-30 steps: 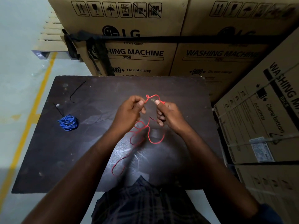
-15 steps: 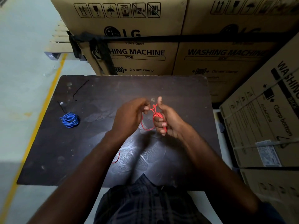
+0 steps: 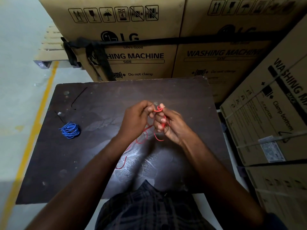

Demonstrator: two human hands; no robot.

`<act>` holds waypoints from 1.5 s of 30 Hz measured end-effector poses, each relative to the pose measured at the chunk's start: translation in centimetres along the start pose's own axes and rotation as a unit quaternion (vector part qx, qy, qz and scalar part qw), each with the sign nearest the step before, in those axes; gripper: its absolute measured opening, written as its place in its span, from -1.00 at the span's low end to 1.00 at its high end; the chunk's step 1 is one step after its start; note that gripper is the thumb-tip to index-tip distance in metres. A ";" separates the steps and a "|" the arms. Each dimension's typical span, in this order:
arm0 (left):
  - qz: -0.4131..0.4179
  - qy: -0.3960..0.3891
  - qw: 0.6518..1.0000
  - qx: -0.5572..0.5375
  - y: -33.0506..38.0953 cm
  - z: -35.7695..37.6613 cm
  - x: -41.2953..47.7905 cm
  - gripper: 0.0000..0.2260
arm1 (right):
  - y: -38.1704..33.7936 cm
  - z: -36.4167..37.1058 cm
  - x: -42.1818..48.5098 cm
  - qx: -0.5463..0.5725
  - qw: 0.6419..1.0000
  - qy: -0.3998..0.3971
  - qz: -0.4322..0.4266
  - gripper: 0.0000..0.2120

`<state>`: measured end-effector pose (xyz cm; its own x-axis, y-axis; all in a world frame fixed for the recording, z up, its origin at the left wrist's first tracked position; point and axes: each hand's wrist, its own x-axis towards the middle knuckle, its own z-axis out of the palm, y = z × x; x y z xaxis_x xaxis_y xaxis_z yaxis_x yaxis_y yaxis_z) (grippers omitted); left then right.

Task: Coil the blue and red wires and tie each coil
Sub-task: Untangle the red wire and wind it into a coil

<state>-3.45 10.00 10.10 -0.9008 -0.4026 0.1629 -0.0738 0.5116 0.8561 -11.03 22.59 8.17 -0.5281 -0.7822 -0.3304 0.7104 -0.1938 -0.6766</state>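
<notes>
Here, both hands meet above the middle of the dark surface (image 3: pixel 99 155). The left hand (image 3: pixel 136 120) has its fingers curled and pinches the red wire (image 3: pixel 156 138) just beside the right thumb. The right hand (image 3: pixel 172 125) is curled round the same wire, which loops over its thumb tip and runs down across its fingers. Loose red turns hang below the hands, and a tail trails on the surface towards the person. The blue wire (image 3: pixel 69 128) lies coiled near the surface's left edge, well apart from the hands. A thin black tie (image 3: pixel 78 98) lies beyond it. Washing machine cartons (image 3: pixel 132 55) stand behind.
</notes>
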 end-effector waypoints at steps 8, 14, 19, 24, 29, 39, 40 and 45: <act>-0.263 -0.093 0.916 -0.288 0.7 -0.9 -0.5 -0.70 | 1.6 2.4 1.7 -0.213 0.945 0.140 -0.204 -0.60; -0.456 -0.203 0.645 -0.578 0.9 -2.6 -0.9 -0.81 | 2.7 1.8 1.9 -0.473 0.761 0.244 -0.370 -0.61; -0.431 -0.271 0.565 -0.650 0.0 -3.9 -0.5 -0.89 | 1.4 -0.3 2.0 -0.563 0.632 0.233 -0.479 -0.60; -0.149 -0.174 0.966 -0.119 -1.5 -4.5 0.6 -0.80 | 0.8 -1.1 1.3 -0.520 0.749 0.212 -0.351 -0.60; -0.076 -0.132 0.988 -0.021 -3.1 -5.4 1.8 -0.89 | 1.9 -0.7 0.8 -0.307 0.935 0.093 -0.151 -0.64; -0.015 0.001 1.000 -0.001 -3.8 -2.6 1.4 -0.83 | 2.2 0.4 -1.6 -0.131 0.988 -0.074 0.031 -0.59; -0.014 0.017 1.000 0.005 -3.9 -2.4 1.4 -0.83 | 2.1 0.4 -2.0 -0.119 0.987 -0.098 0.053 -0.60; -0.035 0.082 0.996 0.003 -4.7 -2.4 2.1 -0.84 | 1.3 1.2 -2.7 -0.038 0.972 -0.192 0.129 -0.66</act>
<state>-3.96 4.96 7.55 -0.8119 -0.5551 0.1808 -0.1375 0.4828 0.8649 -8.10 23.71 8.99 -0.1138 -0.9652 -0.2355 0.7516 0.0714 -0.6557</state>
